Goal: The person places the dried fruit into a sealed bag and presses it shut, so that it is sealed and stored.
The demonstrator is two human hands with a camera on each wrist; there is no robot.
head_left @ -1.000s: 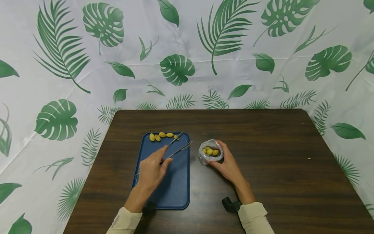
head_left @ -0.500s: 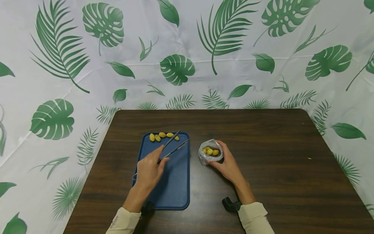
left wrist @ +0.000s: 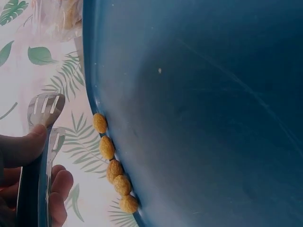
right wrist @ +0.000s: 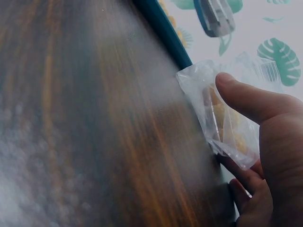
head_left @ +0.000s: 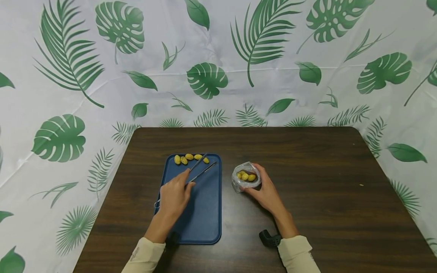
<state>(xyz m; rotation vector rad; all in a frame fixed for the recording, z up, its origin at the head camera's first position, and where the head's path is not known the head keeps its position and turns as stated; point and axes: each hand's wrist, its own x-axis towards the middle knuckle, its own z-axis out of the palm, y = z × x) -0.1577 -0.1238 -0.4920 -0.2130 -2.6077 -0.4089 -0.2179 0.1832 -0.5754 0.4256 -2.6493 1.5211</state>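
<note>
My left hand (head_left: 172,195) grips metal tongs (head_left: 204,171) over the blue tray (head_left: 205,223). The tongs' slotted, fork-like ends (left wrist: 46,109) stand apart with nothing between them. Close to those ends, several oval, wrinkled yellow-brown pieces (head_left: 189,156) lie in a row along the tray's far edge. To the right of the tray, my right hand (head_left: 268,191) holds a clear plastic bag (head_left: 236,186) upright by its side, thumb on the near side and fingers round the far side. The bag's mouth is spread wide, and several of the same pieces (head_left: 245,177) show inside.
Everything stands on a dark wood-grain table (head_left: 324,170). A black wrist device (head_left: 269,239) sits at my right wrist. Behind the table hangs a white cloth (head_left: 218,45) with green leaf prints. A tiny yellow scrap (head_left: 361,185) lies on the right of the table.
My left hand has shifted slightly left with the tongs, whose tips went from past the tray's right edge to over the tray. The right hand and bag stay still.
</note>
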